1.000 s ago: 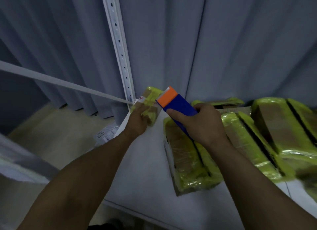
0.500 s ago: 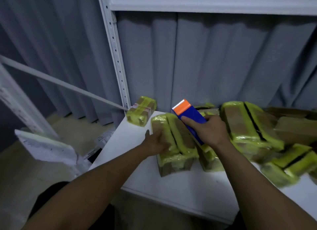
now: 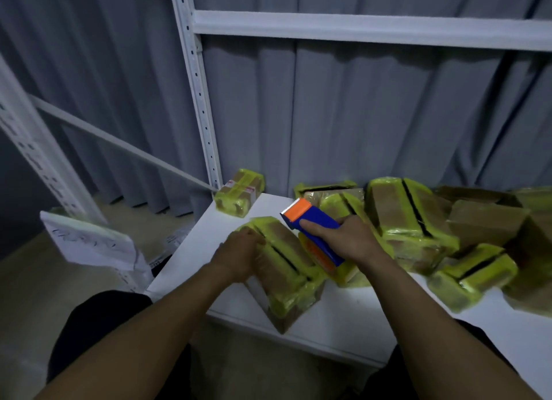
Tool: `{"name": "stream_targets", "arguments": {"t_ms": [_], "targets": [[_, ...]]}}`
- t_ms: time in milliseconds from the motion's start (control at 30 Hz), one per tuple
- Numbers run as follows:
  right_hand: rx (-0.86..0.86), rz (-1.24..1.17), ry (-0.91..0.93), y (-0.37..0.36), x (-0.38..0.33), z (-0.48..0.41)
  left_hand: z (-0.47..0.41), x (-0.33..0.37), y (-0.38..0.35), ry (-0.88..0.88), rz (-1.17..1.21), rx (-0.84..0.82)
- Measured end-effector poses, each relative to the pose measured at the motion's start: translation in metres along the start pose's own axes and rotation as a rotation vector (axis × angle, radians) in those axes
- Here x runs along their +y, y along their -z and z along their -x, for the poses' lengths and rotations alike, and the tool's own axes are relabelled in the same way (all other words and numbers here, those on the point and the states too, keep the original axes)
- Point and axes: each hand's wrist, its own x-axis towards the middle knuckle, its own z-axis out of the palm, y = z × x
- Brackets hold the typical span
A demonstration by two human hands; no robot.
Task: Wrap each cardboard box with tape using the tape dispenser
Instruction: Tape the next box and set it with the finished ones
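Lining up a box for another band of tape

The left hand (image 3: 239, 256) is gripping the left end of the box (image 3: 286, 265), which is sitting askew near the front edge of the worktop (image 3: 343, 319), already banded in yellow tape. The right hand (image 3: 349, 238) is curling round the tape dispenser (image 3: 310, 220), holding it just above the box. To my eye, the step is calling for pinning the box firmly and bringing the dispenser down square onto bare cardboard.
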Motion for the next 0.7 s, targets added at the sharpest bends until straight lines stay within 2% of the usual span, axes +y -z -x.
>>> {"name": "stream_targets", "arguments": {"t_ms": [67,167,233,433,600,700], "targets": [[0.003,-0.016,0.004,-0.002,0.0,-0.001,-0.001,-0.001,0.011,-0.094,-0.054,-0.065],[0.009,-0.056,0.001,-0.001,0.001,0.001,-0.003,-0.007,0.004,-0.061,-0.201,-0.216],[-0.007,-0.055,0.007,0.001,0.003,0.002,-0.002,-0.012,-0.004,-0.064,-0.233,-0.252],[-0.043,-0.047,0.027,0.013,-0.001,0.003,0.015,-0.005,-0.011,-0.081,-0.381,-0.096],[-0.065,-0.07,0.017,0.01,-0.007,0.003,0.028,-0.006,-0.011,-0.118,-0.202,-0.003],[-0.075,-0.027,0.012,0.005,-0.009,0.001,0.03,-0.027,-0.02,-0.105,-0.038,-0.084]]}}
